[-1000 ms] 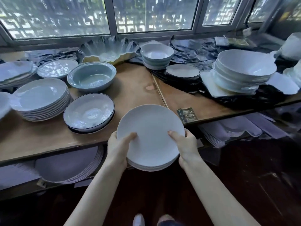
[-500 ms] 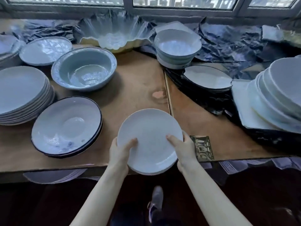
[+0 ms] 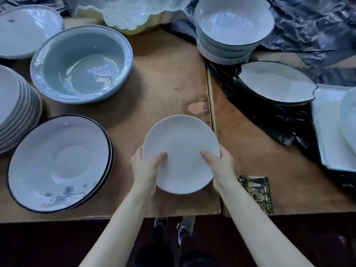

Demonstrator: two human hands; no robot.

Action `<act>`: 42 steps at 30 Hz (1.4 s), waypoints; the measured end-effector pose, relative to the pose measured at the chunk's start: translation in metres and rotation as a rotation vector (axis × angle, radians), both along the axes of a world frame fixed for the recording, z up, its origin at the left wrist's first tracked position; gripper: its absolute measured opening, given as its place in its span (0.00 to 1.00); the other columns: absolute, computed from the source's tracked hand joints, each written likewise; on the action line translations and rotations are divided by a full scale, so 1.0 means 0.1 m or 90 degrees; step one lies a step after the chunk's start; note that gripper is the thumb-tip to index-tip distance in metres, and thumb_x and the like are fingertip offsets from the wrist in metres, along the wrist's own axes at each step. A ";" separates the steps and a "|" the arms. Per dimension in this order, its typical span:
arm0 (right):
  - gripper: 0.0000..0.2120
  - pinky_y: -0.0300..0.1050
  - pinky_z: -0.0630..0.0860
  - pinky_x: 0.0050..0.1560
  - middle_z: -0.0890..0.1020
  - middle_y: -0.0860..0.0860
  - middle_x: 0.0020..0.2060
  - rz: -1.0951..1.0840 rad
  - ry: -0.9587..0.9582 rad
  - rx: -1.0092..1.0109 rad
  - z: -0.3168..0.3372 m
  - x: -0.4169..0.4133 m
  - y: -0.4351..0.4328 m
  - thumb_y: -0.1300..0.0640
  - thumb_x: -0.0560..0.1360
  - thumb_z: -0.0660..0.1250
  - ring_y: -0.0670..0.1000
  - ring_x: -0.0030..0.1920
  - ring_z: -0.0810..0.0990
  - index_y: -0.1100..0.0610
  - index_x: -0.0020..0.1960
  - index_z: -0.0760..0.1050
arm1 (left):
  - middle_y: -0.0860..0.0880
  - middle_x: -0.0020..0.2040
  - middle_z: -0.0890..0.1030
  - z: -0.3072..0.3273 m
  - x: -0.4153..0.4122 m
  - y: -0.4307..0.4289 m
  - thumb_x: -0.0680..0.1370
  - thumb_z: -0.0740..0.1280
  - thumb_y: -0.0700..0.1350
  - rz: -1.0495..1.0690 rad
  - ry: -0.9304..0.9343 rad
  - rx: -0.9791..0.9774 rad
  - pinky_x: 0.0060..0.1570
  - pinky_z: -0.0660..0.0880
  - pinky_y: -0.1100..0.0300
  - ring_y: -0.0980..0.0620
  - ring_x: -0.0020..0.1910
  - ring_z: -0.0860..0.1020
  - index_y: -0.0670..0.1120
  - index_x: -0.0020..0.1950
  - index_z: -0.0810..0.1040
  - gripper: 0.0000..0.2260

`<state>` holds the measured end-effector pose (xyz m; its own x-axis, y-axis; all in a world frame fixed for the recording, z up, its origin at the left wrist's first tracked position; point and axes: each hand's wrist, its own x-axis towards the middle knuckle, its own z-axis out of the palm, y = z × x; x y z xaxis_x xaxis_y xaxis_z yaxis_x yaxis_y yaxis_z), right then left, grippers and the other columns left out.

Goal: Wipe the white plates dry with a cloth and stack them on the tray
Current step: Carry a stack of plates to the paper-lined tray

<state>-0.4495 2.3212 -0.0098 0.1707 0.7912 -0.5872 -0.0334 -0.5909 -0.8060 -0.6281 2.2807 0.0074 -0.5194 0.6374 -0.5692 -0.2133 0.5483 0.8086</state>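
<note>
I hold a small stack of plain white plates (image 3: 181, 149) over the near middle of the wooden table (image 3: 165, 78). My left hand (image 3: 145, 166) grips the stack's left rim, thumb on top of the upper plate. My right hand (image 3: 219, 162) grips the right rim the same way. How many plates are in the stack is hidden from above. No cloth and no tray can be made out with certainty.
Dark-rimmed plates (image 3: 57, 162) lie to the left, a white plate stack (image 3: 13, 108) at the far left, a pale blue bowl (image 3: 82, 64) behind. Stacked bowls (image 3: 231, 27), a leaf-shaped dish (image 3: 275, 81) and black plastic sheet (image 3: 308, 22) fill the right. A patterned card (image 3: 256, 193) lies near the edge.
The plates have moved forward from in front of the table edge to above the tabletop. The camera has leaned in and down over the table. Both hands keep the same grip.
</note>
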 end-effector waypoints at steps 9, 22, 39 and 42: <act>0.18 0.62 0.78 0.60 0.76 0.60 0.63 0.021 -0.066 -0.017 -0.03 -0.01 0.13 0.60 0.76 0.71 0.60 0.59 0.79 0.57 0.66 0.76 | 0.41 0.61 0.76 -0.07 -0.06 0.18 0.64 0.74 0.51 -0.090 0.052 -0.037 0.59 0.76 0.41 0.43 0.58 0.78 0.46 0.58 0.78 0.24; 0.20 0.60 0.78 0.60 0.77 0.58 0.62 0.101 -0.132 -0.040 0.09 0.06 0.11 0.53 0.76 0.72 0.58 0.57 0.80 0.54 0.66 0.76 | 0.46 0.61 0.77 -0.04 -0.22 0.19 0.62 0.74 0.57 -0.196 0.089 -0.078 0.59 0.76 0.43 0.46 0.56 0.78 0.48 0.62 0.76 0.30; 0.18 0.44 0.73 0.58 0.74 0.46 0.58 0.158 -0.484 0.101 0.70 0.79 -0.77 0.47 0.79 0.67 0.47 0.56 0.75 0.52 0.67 0.76 | 0.48 0.62 0.75 0.51 0.17 0.33 0.74 0.73 0.46 -0.606 0.505 0.267 0.57 0.65 0.60 0.48 0.62 0.71 0.47 0.66 0.75 0.20; 0.19 0.50 0.74 0.59 0.74 0.47 0.61 0.177 -0.616 0.100 0.96 1.18 -1.23 0.46 0.80 0.65 0.51 0.61 0.74 0.51 0.68 0.74 | 0.50 0.60 0.77 0.70 0.63 0.19 0.76 0.71 0.48 -0.792 0.557 0.360 0.57 0.70 0.55 0.48 0.60 0.73 0.48 0.65 0.76 0.17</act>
<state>-0.3318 2.1982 0.0867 0.3154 0.9314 -0.1817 0.7961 -0.3639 -0.4835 -0.5648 2.2993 0.0773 0.4278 0.9025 0.0486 0.7199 -0.3728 0.5855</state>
